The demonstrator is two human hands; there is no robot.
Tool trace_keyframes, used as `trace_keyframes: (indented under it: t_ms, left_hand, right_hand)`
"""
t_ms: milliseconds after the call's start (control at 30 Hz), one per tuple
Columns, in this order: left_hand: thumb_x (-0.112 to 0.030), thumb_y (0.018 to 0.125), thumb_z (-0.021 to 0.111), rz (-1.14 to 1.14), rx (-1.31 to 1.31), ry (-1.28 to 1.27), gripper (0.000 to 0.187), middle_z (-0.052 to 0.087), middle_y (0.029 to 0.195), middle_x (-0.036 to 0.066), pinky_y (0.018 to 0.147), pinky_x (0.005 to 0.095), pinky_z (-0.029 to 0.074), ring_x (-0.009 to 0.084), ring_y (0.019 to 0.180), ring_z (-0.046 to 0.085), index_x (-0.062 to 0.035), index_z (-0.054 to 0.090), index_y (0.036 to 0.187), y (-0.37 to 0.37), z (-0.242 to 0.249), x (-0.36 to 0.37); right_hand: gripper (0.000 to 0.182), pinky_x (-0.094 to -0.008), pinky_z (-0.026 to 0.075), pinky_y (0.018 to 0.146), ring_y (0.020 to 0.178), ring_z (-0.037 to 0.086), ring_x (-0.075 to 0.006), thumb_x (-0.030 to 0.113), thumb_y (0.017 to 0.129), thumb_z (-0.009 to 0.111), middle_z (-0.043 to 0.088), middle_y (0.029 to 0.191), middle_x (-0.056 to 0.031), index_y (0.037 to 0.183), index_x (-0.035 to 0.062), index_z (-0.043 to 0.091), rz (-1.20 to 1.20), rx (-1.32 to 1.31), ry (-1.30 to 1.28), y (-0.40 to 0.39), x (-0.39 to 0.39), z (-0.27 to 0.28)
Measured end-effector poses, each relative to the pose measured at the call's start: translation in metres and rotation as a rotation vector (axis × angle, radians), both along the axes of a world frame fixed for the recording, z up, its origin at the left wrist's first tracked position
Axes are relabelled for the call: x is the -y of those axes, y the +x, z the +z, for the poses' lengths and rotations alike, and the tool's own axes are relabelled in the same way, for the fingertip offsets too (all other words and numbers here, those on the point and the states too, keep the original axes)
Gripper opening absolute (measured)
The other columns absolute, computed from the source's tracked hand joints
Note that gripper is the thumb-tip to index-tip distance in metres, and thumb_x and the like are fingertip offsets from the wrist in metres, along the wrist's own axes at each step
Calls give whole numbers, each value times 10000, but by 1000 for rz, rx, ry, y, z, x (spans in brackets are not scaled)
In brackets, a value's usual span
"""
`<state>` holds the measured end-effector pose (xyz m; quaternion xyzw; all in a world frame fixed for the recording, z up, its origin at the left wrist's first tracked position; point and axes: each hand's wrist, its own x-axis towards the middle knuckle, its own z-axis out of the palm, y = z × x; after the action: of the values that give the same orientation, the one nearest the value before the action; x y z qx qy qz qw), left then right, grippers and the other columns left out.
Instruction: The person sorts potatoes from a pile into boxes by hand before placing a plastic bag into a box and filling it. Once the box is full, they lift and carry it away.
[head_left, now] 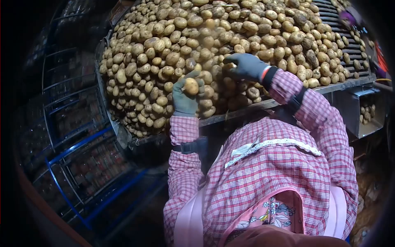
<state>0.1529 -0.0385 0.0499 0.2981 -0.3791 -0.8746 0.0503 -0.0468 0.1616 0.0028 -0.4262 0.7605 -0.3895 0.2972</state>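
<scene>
A pile of potatoes covers the sorting table in front of me. My left hand, in a grey-green glove, is closed around a potato held up just over the pile. To its right, my right hand in a blue-grey glove reaches in low over the potatoes. Its fingers are curved and spaced apart, with the fingertips among the potatoes at the middle of the pile. Some potatoes just below this hand are smeared by motion.
A metal rim edges the table close to my body. Dark slatted bars show at the upper right, near another person's purple sleeve or glove. A metal box with potatoes sits at right. Blue metal rails stand at left.
</scene>
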Motion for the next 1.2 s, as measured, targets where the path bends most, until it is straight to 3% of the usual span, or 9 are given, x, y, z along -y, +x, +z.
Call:
trace_keyframes:
  t_ms: [133,433,600,633,800,900,1033,1133,1200]
  left_hand:
    - [-433,1014,533,131,161,-139,450,660,829,96,510,290,493,210,632,612,-13,664,1108,28,6,15]
    - [-109,959,542,267,104,-267,276,671,850,108,563,340,551,235,691,648,18,637,1184,56,-7,32]
    - [-74,958,577,120,57,-221,307,697,943,137,634,313,595,212,762,686,30,606,1245,-8,-24,1]
    - [-101,980,581,76,74,-229,299,699,966,133,664,322,610,221,792,697,25,611,1249,-26,-13,-15]
    - [-230,1009,594,1,66,-6,351,701,1081,121,754,342,623,243,864,708,-2,615,1275,-64,-17,-41]
    - [-319,1020,573,33,59,-39,405,690,1155,121,816,382,618,239,941,702,-7,621,1274,-85,-10,-72]
    - [-392,1023,542,-33,32,-162,485,647,1259,143,977,382,559,263,1141,636,-9,608,1314,-116,-12,-115]
    - [-285,1077,464,-263,-151,-621,436,621,1321,135,1092,375,466,234,1266,566,11,566,1380,-130,-41,-150]
    - [-274,1086,449,-354,-177,-510,442,602,1360,129,1093,371,462,231,1273,560,17,545,1404,-150,-62,-168]
  right_hand:
    - [348,-444,553,865,992,704,-369,341,820,710,731,1033,-172,1096,129,725,61,-293,145,-2,38,-32]
    - [538,-303,530,923,1059,683,-178,321,899,713,709,1207,-101,1374,92,606,-526,367,-198,-86,-39,-17]
    - [497,-450,522,983,1149,638,-385,373,869,728,623,1356,-132,1321,187,632,151,-190,174,-18,-35,-26]
    - [427,-474,536,932,1076,659,-415,327,867,731,672,1269,-133,1265,186,667,-45,-318,93,-4,-30,-38]
    - [420,-291,557,713,828,660,-107,335,903,743,720,952,-51,1144,-6,700,-202,709,-85,-30,-37,-26]
    - [399,-304,578,619,796,702,-206,271,977,635,701,1091,-113,1290,25,618,-382,1389,-272,-19,-71,-9]
    - [403,-397,607,756,1031,709,-292,260,999,600,681,1175,-154,1312,6,593,-318,1493,-354,-11,-97,-24]
    - [428,-369,530,958,1178,636,-294,260,944,687,664,1234,-134,1258,-22,613,-274,767,-462,-1,-117,-27]
    - [412,-364,508,982,1185,623,-276,246,925,705,658,1256,-121,1225,-24,624,-451,957,-350,3,-143,-13]
